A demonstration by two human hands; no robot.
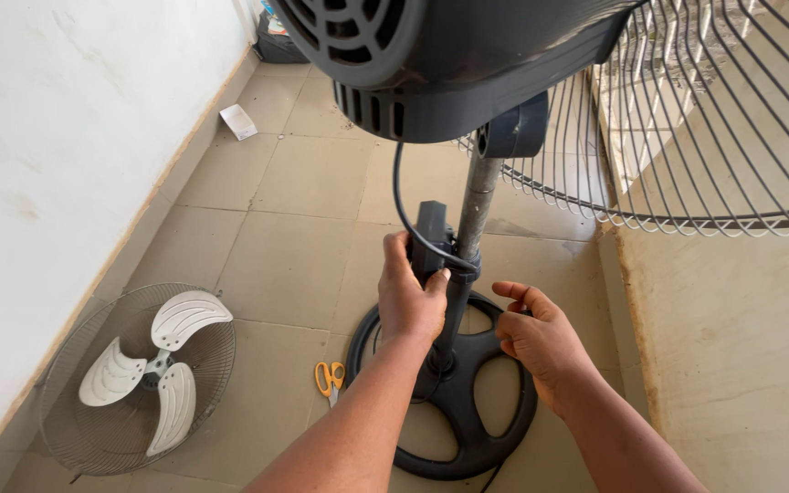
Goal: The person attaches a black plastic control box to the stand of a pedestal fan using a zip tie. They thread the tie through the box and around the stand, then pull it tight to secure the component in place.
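Our left hand (410,301) grips one black plastic control box (431,239) on one grey metal pole (477,205); right hand (533,336) half-open beside it. Left of us: one orange-handled scissors (329,377), one three-bladed white fan blade (148,370).

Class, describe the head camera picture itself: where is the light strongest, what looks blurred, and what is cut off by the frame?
Head view: daylight is strongest at the upper right, behind the silver wire fan guard; the black plastic motor housing looms close, soft and cropped by the top edge; the left hand, right hand and white three-blade propeller look sharp.
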